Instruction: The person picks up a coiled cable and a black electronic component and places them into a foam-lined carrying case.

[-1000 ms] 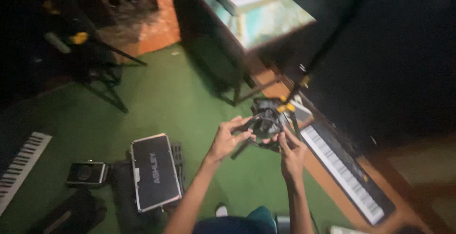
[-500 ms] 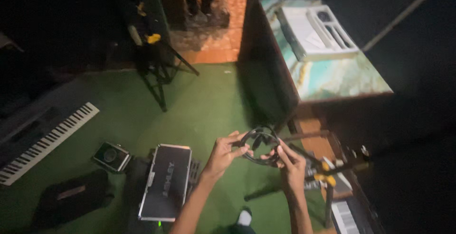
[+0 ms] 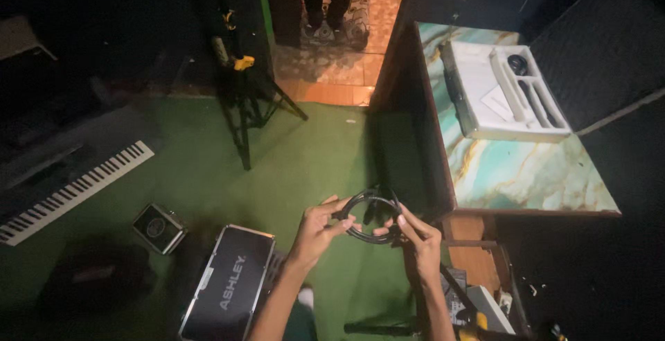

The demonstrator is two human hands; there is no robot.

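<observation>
Your left hand point(image 3: 320, 229) and right hand point(image 3: 418, 238) both pinch a coiled black cable point(image 3: 368, 216), held in the air in front of you over the green floor point(image 3: 305, 168); left fingers curl on the coil's left side, right thumb and fingers grip its right side, so neither hand is spread or free; the coil now reads as one round loop, where a second ago it looked like a tangled bundle bunched near a stand, so my read is the winding is mostly tidied; the view has swung too: the keyboard point(image 3: 76, 182) now lies far left on the floor, while earlier a keyboard sat on the right just below your hands; the marble-pattern table point(image 3: 512, 168) is now fully in view on the right with a white tray point(image 3: 485, 99) on it, holding dark items too small to tell; the black case with silver edges point(image 3: 232, 285) sits below your left hand, closer than before; a small square box point(image 3: 158, 227) lies left of it; a tripod stand point(image 3: 242, 99) stands behind; another person's legs point(image 3: 325, 2) show at the top on the orange tiles
</observation>
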